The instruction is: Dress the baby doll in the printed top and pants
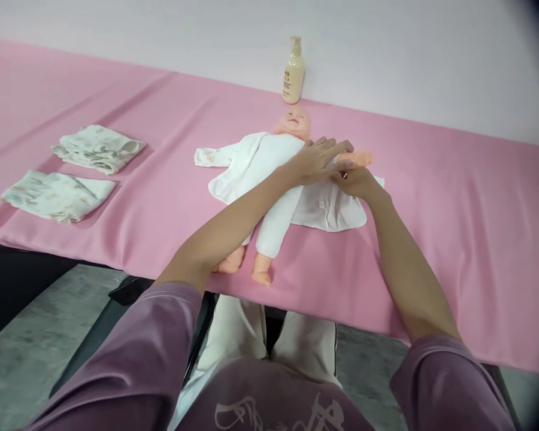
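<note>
While doll arm [360, 159] points to 3 o'clock, left hand [315, 163] covers its upper part.
Right hand [358, 182] nearer its tip, at 6 o'clock from it; can't tell whether either grip is closed.

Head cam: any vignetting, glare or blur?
Head view: black vignetting at the right corners; soft shadow beside the nearer folded cloth; mild sheen on the pink tablecloth, no harsh glare. Head view: doll's white outfit bright, little texture; bottle's small print unreadable.
</note>
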Demonstrator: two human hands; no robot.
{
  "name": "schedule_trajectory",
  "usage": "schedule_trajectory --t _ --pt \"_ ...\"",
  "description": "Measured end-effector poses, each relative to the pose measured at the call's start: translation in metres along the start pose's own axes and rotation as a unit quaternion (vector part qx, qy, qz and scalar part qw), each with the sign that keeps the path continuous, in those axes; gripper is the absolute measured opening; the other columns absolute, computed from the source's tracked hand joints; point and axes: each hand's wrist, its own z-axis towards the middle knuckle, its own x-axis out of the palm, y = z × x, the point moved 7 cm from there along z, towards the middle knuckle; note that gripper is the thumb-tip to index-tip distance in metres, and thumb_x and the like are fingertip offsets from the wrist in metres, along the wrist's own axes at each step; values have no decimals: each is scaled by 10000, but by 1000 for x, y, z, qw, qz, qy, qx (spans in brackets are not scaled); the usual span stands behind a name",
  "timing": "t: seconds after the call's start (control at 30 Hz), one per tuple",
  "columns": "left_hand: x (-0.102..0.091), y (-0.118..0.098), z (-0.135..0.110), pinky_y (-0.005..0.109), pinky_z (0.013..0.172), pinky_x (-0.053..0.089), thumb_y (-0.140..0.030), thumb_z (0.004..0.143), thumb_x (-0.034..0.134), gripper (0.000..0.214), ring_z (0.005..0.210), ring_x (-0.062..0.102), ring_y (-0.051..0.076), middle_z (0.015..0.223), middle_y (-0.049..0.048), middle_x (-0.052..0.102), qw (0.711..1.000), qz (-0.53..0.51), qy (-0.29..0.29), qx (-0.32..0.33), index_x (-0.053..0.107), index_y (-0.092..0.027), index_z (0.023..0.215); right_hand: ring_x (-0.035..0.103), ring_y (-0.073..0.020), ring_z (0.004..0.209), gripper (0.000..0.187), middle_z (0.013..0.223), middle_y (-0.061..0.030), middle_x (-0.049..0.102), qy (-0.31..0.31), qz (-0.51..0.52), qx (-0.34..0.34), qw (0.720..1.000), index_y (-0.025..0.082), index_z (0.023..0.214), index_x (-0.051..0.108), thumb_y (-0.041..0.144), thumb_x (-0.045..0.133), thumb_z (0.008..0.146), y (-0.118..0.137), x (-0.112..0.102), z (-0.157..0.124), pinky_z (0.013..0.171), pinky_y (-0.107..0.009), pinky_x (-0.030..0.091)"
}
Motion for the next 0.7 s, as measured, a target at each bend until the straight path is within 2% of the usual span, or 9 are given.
schedule_trajectory --t 0.07,0.17,0.27,0.4,0.53,0.7 --pt "2 1 2 539 1167 518 -669 1318 463 545 1343 744 411 1420 171 797 1000 20 -9 -3 765 -267 1526 766 -293 918 202 1043 -102 817 10 47 3 999 254 986 666 387 780 1087 -7 -9 -3 790 -408 583" --pt "7 5 5 528 1121 518 -676 1271 603 535 1312 742 428 1446 208 792 998 62 -17 -9 821 -220 1447 817 -312 932 197 1114 -130 848 43 92 9 995 239 985 726 395 811 1070 -15 -21 -8 804 -418 623" --pt "10 8 6 534 1105 516 -618 1228 702 473 1323 730 441 1392 227 810 996 87 -22 -11 855 -195 1372 830 -332 991 189 1149 -132 853 71 72 7 995 240 941 728 373 805 1052 -18 -30 -11 816 -414 621" --pt "9 13 3 562 1124 524 -586 1200 728 464 1337 732 463 1338 253 833 995 95 -33 -8 889 -171 1332 796 -299 966 281 1092 -98 825 85 18 -2 996 247 925 669 455 783 1076 -20 -37 -12 835 -409 584" --pt "12 16 -2 635 1179 499 -504 1199 707 448 1382 719 511 1316 285 857 991 135 -4 6 933 -136 1318 665 -236 830 395 951 -59 723 83 -5 -7 997 240 860 528 486 724 1099 -18 -41 -14 752 -390 464" --pt "19 14 -7 639 1182 500 -377 1221 646 433 1424 707 510 1428 301 844 987 159 34 12 907 -127 1460 443 -200 722 572 830 -48 568 60 -31 -4 998 236 798 418 614 717 1106 -7 -38 -18 691 -401 332"
